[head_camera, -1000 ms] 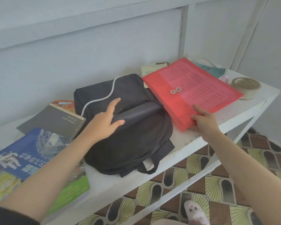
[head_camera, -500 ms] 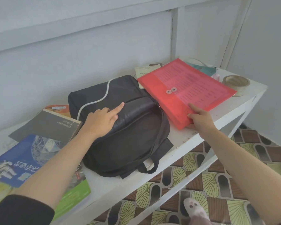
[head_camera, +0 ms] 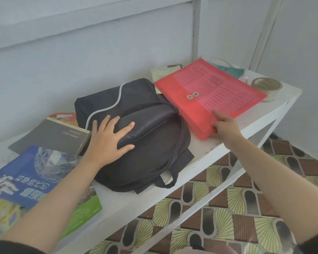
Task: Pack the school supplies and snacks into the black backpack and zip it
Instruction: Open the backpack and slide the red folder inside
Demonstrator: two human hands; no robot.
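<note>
**Packing barely begun: bag flat, supplies all outside**

The white table (head_camera: 209, 149) carries everything. The black backpack (head_camera: 154, 153) lies flat on its back in the middle of it, straps hanging toward the front edge. It looks slack and unfilled, and its curved zip line shows no open gap that I can make out. By my reading nothing is packed yet, so the opening, filling and zipping are all left to do.

The red folder (head_camera: 209, 94) lies just right of the bag, its near corner jutting toward the table edge. A blue book (head_camera: 31, 173), a grey book (head_camera: 50, 136) and a green book (head_camera: 84, 211) are stacked loosely at the left, the grey one touching the bag's side. A pale booklet (head_camera: 160, 75) peeks out behind the folder, and a tape roll (head_camera: 266, 87) sits at the far right corner. No snack is clear enough to name.

The left hand (head_camera: 106, 142) lies spread on the bag's front pocket, fingers straight and splayed, thumb out, pressing the cloth down. The right hand (head_camera: 225, 130) pinches the folder's near corner, forefinger on top and the other fingers curled beneath the edge. The folder looks like the first thing to go in.
</note>
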